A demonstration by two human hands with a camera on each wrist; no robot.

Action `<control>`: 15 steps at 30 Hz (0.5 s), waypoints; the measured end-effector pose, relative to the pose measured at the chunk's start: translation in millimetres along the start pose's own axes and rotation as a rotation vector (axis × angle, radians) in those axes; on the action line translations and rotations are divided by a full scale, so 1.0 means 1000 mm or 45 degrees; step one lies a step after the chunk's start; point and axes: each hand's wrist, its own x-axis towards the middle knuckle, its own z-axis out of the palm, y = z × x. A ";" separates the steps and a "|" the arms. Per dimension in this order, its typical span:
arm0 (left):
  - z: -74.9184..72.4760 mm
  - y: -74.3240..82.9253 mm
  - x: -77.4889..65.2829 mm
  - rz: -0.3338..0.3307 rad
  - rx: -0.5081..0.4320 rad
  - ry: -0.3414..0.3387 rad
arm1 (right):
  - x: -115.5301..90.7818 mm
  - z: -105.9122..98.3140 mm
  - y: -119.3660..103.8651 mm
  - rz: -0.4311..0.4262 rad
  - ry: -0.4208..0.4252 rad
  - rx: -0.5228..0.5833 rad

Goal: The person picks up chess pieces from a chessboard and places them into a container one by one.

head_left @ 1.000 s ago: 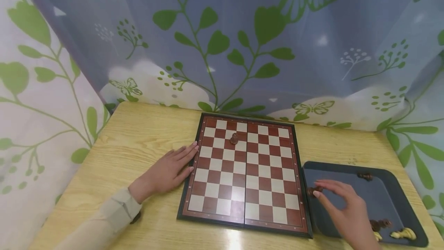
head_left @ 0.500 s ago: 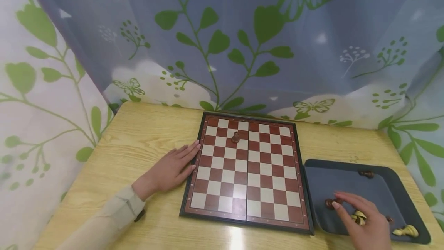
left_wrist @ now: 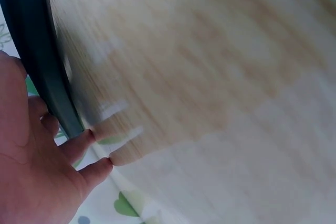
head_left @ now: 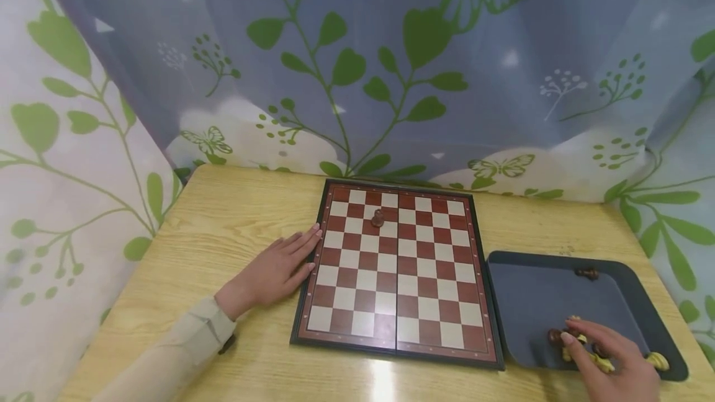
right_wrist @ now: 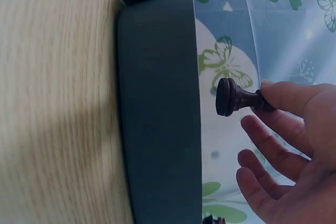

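Observation:
My right hand (head_left: 617,358) is over the near part of the dark tray (head_left: 536,278). Between thumb and forefinger it pinches a dark brown chess piece (right_wrist: 236,97) by the narrow end, with its wide round base sticking out toward the left; the fingers hide its top. Flat, with straight fingers, my left hand (head_left: 274,275) rests at the left edge of the chessboard (head_left: 396,265), fingertips on the black rim (left_wrist: 39,45). One brown chess piece (head_left: 377,218) stands on a square near the board's far side, left of the fold line.
Cream chess pieces (head_left: 657,361) lie in the tray's near side, partly behind the right hand. Another brown piece (head_left: 588,273) lies on its side at the tray's far right. The tray sits against the board's right edge on the wooden table (head_left: 234,203), with a patterned curtain (head_left: 368,48) behind.
My right hand, still pinching the brown piece, has moved right and nearer to me, away from the board's edge and over the tray's cream pieces. The left hand stays at the board.

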 end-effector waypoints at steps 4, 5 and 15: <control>0.000 -0.001 -0.004 -0.004 -0.005 -0.007 | 0.002 -0.002 0.006 -0.103 0.009 0.016; 0.000 -0.001 -0.005 -0.007 -0.004 -0.007 | 0.002 -0.002 0.007 -0.110 0.011 0.017; -0.003 0.000 -0.001 0.002 0.018 -0.004 | 0.009 -0.007 0.017 -0.101 -0.074 -0.089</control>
